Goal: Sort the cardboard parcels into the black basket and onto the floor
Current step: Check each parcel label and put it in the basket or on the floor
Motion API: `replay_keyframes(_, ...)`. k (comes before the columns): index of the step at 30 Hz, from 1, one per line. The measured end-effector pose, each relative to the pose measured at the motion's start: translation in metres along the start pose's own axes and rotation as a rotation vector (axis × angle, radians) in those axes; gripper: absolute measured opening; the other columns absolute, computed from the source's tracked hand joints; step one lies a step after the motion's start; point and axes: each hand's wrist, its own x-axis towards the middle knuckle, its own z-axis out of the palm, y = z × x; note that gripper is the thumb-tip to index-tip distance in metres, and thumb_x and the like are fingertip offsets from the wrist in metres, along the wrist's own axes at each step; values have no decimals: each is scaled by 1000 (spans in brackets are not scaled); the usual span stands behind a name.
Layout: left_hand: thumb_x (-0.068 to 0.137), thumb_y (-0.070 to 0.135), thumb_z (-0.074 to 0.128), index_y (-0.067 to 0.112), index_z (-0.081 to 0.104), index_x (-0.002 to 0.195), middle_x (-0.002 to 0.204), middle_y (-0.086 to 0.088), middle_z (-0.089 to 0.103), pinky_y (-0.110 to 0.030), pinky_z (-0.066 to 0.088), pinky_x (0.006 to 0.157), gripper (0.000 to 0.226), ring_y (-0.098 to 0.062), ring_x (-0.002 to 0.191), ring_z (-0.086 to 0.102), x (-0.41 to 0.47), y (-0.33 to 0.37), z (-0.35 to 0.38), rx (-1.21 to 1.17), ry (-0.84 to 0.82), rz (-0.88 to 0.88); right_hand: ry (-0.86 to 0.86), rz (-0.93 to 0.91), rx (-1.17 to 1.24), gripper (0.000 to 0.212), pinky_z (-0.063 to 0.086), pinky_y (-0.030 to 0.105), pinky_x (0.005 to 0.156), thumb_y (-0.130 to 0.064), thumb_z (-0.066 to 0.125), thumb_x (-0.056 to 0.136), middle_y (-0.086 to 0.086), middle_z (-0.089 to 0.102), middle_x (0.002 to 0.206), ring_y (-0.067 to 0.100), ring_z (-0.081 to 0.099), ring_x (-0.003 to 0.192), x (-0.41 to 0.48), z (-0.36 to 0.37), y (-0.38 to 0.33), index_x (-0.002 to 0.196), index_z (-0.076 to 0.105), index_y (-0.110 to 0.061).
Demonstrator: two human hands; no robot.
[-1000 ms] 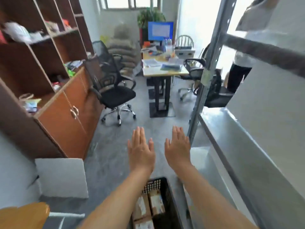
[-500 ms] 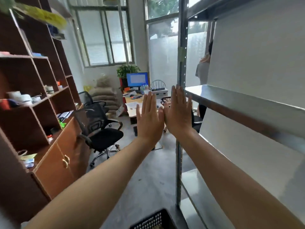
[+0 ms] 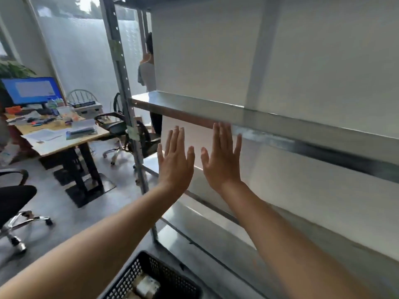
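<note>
Monitor (image 3: 30,89), screen blue, on cluttered desk (image 3: 64,137), far left. Black basket (image 3: 133,275), bottom edge, on floor beside the rack; one cardboard parcel (image 3: 148,284) partly visible inside. Left hand (image 3: 176,160): raised, flat, fingers straight and slightly spread, holding nothing. Right hand (image 3: 222,160): likewise, just beside the left, not touching it; fingertips in front of metal shelf (image 3: 280,126) edge, contact cannot be told.

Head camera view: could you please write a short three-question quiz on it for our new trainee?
1. True or false: the left hand and the right hand hold nothing.
2. At which edge of the picture does the black basket show? A top; B bottom; C left.
3. Fill in: the fingers of both hands are ____.
Key: 1 true; 2 B; 3 straight.
</note>
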Motion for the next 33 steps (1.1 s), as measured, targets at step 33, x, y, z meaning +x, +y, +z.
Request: replay_keyframes(33, 105, 36, 23, 17, 11, 157, 165, 2, 5, -46, -2, 122, 56, -13, 151, 0, -600, 732, 137, -652, -814, 1242, 110, 1455, -842, 70, -7, 53, 121, -40, 25, 103, 9, -6, 165, 21, -11, 152, -689, -554, 431, 156, -2, -4)
